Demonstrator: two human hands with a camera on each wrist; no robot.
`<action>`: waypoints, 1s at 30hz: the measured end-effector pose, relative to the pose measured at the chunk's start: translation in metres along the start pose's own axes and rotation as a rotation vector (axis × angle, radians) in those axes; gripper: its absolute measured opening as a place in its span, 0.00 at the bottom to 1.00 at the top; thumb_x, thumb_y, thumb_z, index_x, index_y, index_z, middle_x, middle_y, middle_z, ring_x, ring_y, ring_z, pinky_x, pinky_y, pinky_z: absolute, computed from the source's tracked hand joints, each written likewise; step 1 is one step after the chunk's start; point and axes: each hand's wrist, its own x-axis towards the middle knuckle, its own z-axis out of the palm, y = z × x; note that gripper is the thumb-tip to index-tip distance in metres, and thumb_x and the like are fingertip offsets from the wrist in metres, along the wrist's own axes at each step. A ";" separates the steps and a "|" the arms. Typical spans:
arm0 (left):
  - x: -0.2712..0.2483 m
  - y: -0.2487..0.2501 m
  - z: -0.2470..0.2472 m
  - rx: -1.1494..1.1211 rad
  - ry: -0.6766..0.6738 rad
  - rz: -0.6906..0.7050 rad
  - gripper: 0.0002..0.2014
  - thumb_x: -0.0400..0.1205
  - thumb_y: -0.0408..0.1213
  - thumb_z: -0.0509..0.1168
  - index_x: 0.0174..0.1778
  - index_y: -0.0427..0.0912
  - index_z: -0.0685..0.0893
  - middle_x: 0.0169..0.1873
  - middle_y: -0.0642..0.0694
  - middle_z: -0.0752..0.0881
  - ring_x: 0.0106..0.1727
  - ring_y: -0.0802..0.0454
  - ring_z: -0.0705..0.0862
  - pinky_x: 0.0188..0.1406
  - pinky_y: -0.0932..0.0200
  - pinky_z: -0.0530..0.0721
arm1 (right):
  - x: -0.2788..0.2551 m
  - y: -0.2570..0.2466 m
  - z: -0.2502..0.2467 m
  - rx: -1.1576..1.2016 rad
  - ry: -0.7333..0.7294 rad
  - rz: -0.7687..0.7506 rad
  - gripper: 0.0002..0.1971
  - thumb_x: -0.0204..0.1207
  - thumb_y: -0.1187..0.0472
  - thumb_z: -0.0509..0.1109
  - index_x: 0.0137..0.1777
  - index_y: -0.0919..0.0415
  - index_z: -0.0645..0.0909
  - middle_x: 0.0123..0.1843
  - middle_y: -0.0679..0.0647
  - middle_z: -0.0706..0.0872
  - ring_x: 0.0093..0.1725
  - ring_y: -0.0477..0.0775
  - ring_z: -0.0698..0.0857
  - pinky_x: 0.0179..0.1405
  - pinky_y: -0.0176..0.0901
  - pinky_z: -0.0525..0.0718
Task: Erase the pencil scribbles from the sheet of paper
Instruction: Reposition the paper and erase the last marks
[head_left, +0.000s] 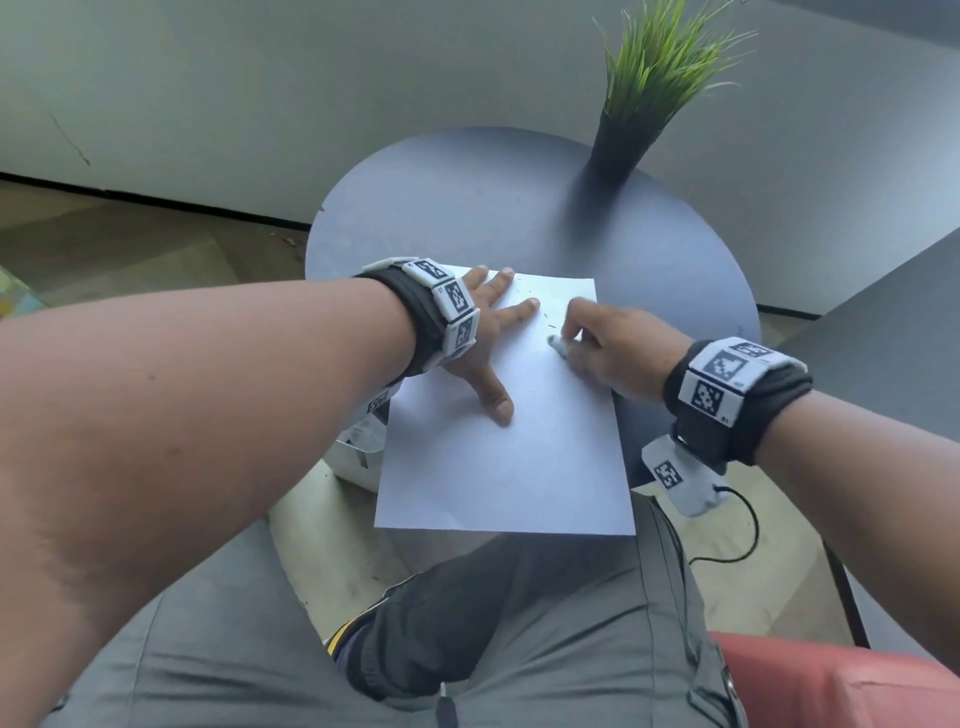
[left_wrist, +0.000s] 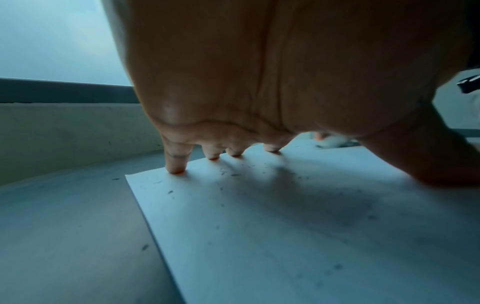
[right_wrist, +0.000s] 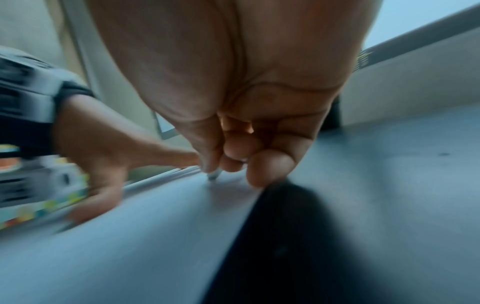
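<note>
A white sheet of paper (head_left: 498, 447) lies on a round dark table (head_left: 519, 208), its near end hanging over the table's edge. My left hand (head_left: 485, 332) lies flat on the sheet's far left part, fingers spread and straight, fingertips (left_wrist: 176, 169) pressing near the paper's (left_wrist: 285, 236) far edge. My right hand (head_left: 602, 343) pinches a small whitish eraser (head_left: 560, 345) and holds its tip on the sheet's upper right area. In the right wrist view the eraser (right_wrist: 214, 175) pokes out below the curled fingers (right_wrist: 267, 168). Small dark crumbs (left_wrist: 228, 173) are scattered on the paper.
A dark pot with a green grass plant (head_left: 623, 140) stands at the table's far right. A white box (head_left: 361, 457) sits below the table at the left. My grey-trousered legs (head_left: 467, 649) are under the sheet's near end. Another dark tabletop (head_left: 893, 322) is at the right.
</note>
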 end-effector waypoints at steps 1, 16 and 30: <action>0.000 -0.001 0.000 0.001 -0.001 -0.002 0.73 0.53 0.81 0.70 0.84 0.62 0.31 0.85 0.46 0.30 0.86 0.40 0.33 0.81 0.26 0.49 | -0.006 -0.007 0.002 -0.015 -0.072 -0.070 0.09 0.82 0.46 0.62 0.52 0.51 0.75 0.39 0.50 0.83 0.38 0.56 0.82 0.35 0.44 0.79; -0.016 -0.001 0.009 -0.035 0.286 0.035 0.41 0.71 0.76 0.63 0.72 0.51 0.72 0.73 0.46 0.68 0.71 0.42 0.69 0.57 0.44 0.80 | 0.004 0.002 0.007 0.050 0.047 0.112 0.12 0.82 0.42 0.61 0.49 0.49 0.72 0.43 0.53 0.85 0.42 0.59 0.83 0.44 0.50 0.84; -0.027 -0.006 0.019 0.004 0.067 0.040 0.71 0.57 0.82 0.66 0.87 0.52 0.37 0.87 0.45 0.35 0.87 0.43 0.37 0.82 0.30 0.53 | -0.028 -0.031 0.018 0.041 -0.160 -0.096 0.14 0.82 0.40 0.61 0.50 0.50 0.74 0.38 0.47 0.83 0.40 0.54 0.81 0.40 0.45 0.80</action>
